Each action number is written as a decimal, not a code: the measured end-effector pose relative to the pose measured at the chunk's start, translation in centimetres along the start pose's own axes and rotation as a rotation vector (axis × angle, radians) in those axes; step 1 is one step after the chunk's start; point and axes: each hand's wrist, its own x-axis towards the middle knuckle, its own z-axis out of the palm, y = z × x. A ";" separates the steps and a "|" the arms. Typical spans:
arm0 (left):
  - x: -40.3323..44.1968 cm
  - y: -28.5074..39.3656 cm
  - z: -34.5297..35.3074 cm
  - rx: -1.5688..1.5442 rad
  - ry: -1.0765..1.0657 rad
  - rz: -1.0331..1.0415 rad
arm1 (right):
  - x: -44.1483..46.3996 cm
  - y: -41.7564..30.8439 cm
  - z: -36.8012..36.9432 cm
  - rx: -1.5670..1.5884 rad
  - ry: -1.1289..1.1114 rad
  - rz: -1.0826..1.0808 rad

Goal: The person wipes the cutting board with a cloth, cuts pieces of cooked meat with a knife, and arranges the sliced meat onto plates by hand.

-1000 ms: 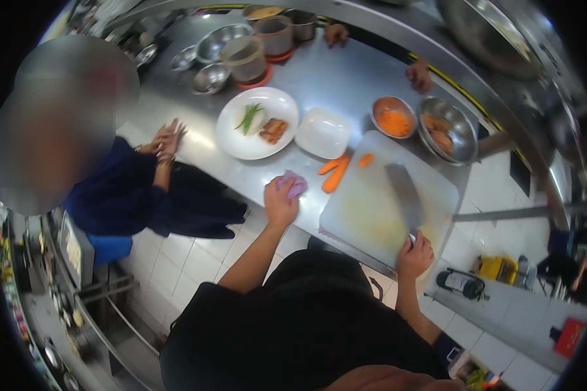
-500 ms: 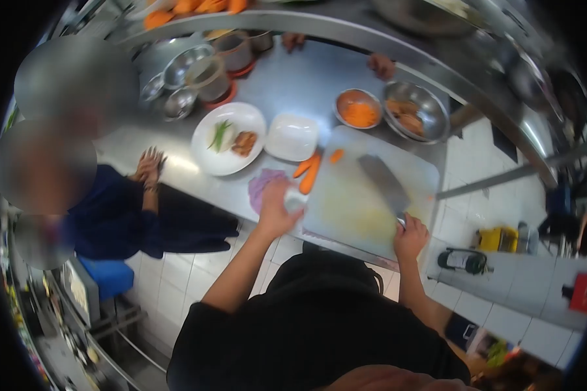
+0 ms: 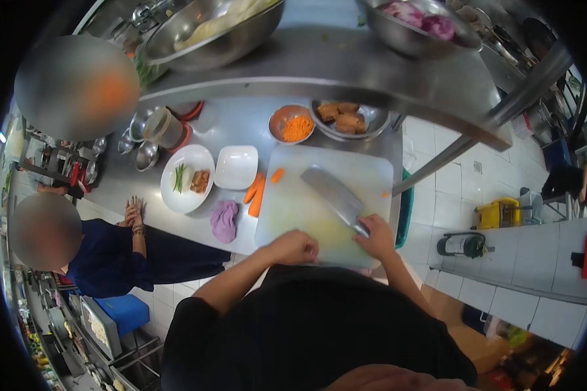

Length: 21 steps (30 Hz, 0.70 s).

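Note:
A cleaver (image 3: 333, 194) lies slanted on the white cutting board (image 3: 290, 215), its blade pointing away to the left. My right hand (image 3: 376, 237) is closed around its handle at the board's near right. Over the board's near edge, my left hand (image 3: 295, 247) has curled fingers; what they hold, if anything, is hidden. Carrot pieces (image 3: 256, 199) rest against the board's left side, and a small carrot piece (image 3: 277, 175) is on it. A crumpled purple cloth (image 3: 224, 221) sits to the left, apart from my left hand.
Left of the board are a round plate (image 3: 171, 201) with food and a square white dish (image 3: 236, 167). Behind it stand a bowl of shredded carrot (image 3: 296, 128) and a metal bowl (image 3: 352, 134). A steel shelf (image 3: 332, 75) overhangs the table. A person (image 3: 107, 257) stands at left.
My left hand has moved right, from beside the purple cloth to the board's near edge, and its fingers have curled. My right hand still holds the cleaver. The view has shifted.

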 end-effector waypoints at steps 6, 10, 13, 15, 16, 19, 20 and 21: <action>19.3 6.5 -18.3 0.822 0.842 -0.125 | 0.3 0.2 -0.9 0.039 0.019 -0.033; 29.5 5.1 -20.4 0.978 0.665 -0.450 | 0.5 0.3 -1.1 0.063 0.037 -0.046; 31.5 4.0 -20.5 0.965 0.645 -0.513 | 0.3 0.8 -0.7 0.052 0.059 -0.065; 29.8 2.7 -21.5 0.947 0.629 -0.528 | 0.1 1.1 -0.6 0.064 0.051 -0.079; 28.2 2.1 -22.2 0.928 0.609 -0.522 | 0.2 1.1 -0.8 0.068 0.054 -0.089; 23.9 1.8 -23.4 0.829 0.515 -0.498 | 0.3 1.3 -0.6 0.069 0.047 -0.104; 22.3 2.1 -23.0 0.762 0.477 -0.477 | 0.3 1.5 -0.4 0.058 0.041 -0.107; 20.3 2.6 -21.9 0.664 0.452 -0.453 | 0.3 1.4 -0.6 0.064 0.025 -0.110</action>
